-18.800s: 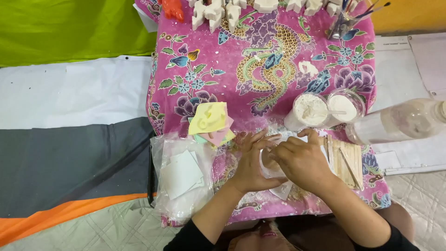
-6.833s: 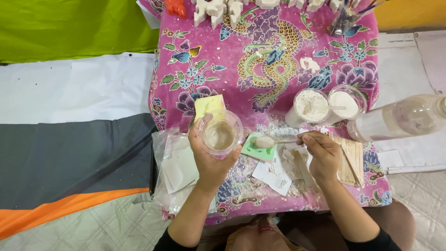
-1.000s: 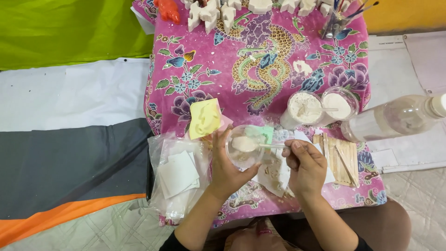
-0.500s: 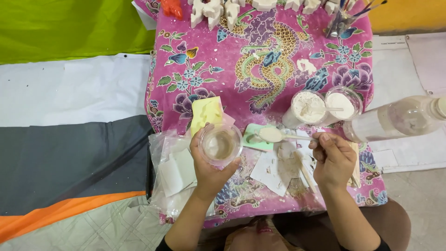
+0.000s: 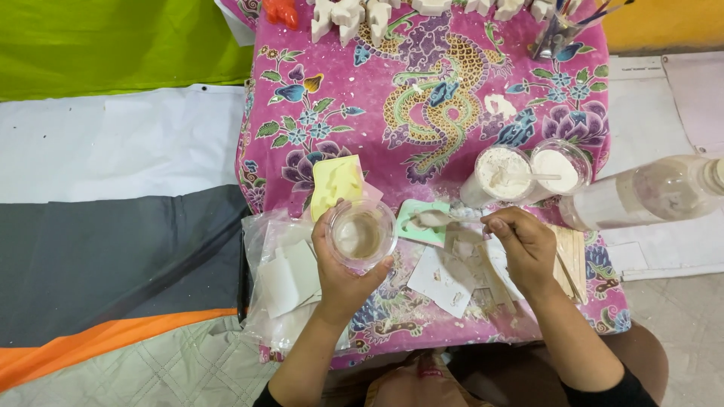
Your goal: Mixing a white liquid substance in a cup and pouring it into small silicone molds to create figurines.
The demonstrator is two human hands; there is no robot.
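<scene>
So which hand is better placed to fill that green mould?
Probably the right hand: it holds the spoon with its bowl over the green mould. The left hand is occupied with the clear cup.

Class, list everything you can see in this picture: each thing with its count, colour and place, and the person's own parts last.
Patterned cloth: one, pink, covering the table.
Clear cup: one, cloudy liquid inside, in the left hand.
Spoon: one, whitish, over the green mould.
Green mould: one, pale green, table centre.
Yellow mould: one, behind the cup.
Powder jars: two, white contents, right of centre.
Plastic bottle: one, clear, lying at right.
Wooden sticks: several, tan, beside the right hand.
White figures: several, far edge.
Plastic bags: clear, left edge.
Left hand: grip around the cup.
Right hand: grip on the spoon.
</scene>
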